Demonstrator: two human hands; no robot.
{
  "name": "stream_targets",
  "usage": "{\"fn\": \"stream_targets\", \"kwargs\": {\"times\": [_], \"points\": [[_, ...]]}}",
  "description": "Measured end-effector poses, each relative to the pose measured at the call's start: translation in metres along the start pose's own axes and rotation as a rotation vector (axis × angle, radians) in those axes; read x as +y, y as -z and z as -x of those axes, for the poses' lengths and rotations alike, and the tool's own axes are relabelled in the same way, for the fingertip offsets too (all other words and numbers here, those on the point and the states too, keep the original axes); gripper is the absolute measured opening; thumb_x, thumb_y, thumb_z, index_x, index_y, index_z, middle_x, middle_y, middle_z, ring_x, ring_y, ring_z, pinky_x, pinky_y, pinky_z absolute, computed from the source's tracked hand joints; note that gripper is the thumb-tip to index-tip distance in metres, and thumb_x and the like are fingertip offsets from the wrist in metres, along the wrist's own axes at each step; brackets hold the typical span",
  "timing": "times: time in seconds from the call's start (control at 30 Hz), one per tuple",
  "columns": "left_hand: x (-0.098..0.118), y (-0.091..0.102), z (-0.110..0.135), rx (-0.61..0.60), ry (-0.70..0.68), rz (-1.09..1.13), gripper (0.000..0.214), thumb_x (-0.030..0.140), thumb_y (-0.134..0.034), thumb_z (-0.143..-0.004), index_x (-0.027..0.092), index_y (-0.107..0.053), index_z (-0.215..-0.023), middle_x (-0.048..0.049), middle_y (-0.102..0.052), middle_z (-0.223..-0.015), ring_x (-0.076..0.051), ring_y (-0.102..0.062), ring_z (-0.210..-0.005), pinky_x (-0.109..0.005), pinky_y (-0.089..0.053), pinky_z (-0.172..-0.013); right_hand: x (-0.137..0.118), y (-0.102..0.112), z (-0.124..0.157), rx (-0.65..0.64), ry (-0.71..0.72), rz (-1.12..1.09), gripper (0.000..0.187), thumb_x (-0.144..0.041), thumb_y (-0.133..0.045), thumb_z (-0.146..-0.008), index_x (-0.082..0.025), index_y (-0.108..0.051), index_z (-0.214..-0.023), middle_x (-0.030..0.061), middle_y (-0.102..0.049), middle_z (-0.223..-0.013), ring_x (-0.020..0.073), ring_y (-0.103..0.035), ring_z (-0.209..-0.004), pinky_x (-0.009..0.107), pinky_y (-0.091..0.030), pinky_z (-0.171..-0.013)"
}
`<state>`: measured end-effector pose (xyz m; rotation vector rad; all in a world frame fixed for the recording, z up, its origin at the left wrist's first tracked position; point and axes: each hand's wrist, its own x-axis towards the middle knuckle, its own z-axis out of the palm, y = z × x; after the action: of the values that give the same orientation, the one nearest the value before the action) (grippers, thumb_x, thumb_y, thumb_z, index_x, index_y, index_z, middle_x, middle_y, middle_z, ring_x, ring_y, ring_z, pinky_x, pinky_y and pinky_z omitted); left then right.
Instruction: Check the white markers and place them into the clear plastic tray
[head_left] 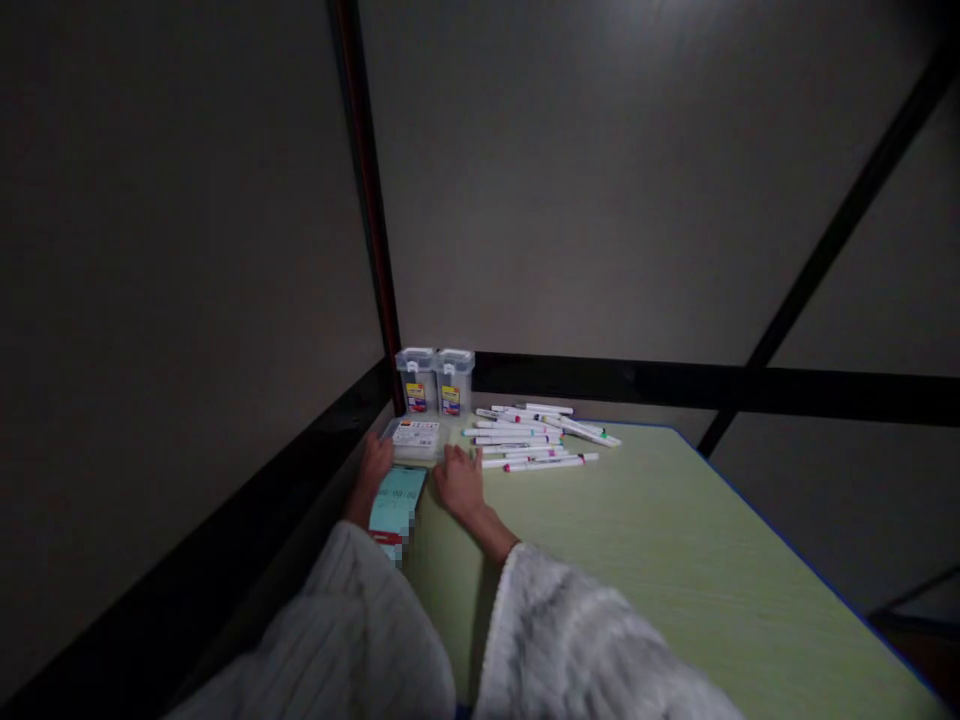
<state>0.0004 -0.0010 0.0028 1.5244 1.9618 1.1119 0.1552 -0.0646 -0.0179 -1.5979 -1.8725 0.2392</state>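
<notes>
At the table's [637, 540] far left corner, my left hand [373, 465] meets the left edge of the clear case [412, 438], which lies flat in front of two tubs [454, 395] and just beyond the phone [405, 485]; my right hand [459, 480], fingers curled, is at the case's right end, just beside the loose pens [514, 440]. From my remote feed I cannot tell whether either hand pinches anything: the fingertips are small and blurred. The hazards, as I judge them: a forward push could drive the case into the tubs and topple one; a rightward sweep could set pens rolling; a low left wrist could nudge the phone.
</notes>
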Motion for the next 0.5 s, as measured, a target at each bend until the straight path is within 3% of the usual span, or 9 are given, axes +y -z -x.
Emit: {"fn": "stream_targets", "kwargs": {"times": [0.13,0.33,0.5], "points": [[0.007,0.003,0.003,0.079,0.045,0.031,0.034,0.031,-0.053,-0.085,0.016,-0.051,-0.116,-0.0085,-0.055,-0.116,-0.021,-0.057,-0.099,-0.041,-0.049,-0.082,-0.001,0.002,0.003,0.015,0.003,-0.034,0.037,-0.017,-0.041,-0.082,-0.006,-0.052,-0.115,0.0195,-0.059,-0.118,0.0253,-0.045,-0.12,0.046,-0.004,-0.107],[0.018,0.011,0.014,0.138,0.002,0.092,0.033,0.026,-0.051,-0.085,0.012,-0.053,-0.115,-0.012,-0.055,-0.116,-0.023,-0.054,-0.105,-0.042,-0.044,-0.09,0.0,0.005,0.008,0.064,0.0,-0.108,0.04,-0.015,-0.041,-0.08,-0.004,-0.052,-0.117,0.0212,-0.059,-0.118,0.0264,-0.047,-0.119,0.047,-0.006,-0.107],[0.028,0.016,0.022,0.209,-0.075,0.176,0.027,0.018,-0.048,-0.077,0.009,-0.062,-0.099,-0.0124,-0.057,-0.103,-0.024,-0.055,-0.103,-0.036,-0.038,-0.096,0.001,0.007,0.013,0.129,0.01,-0.192,0.041,-0.015,-0.041,-0.08,-0.006,-0.052,-0.118,0.0195,-0.059,-0.118,0.027,-0.049,-0.116,0.049,-0.01,-0.107]]}}
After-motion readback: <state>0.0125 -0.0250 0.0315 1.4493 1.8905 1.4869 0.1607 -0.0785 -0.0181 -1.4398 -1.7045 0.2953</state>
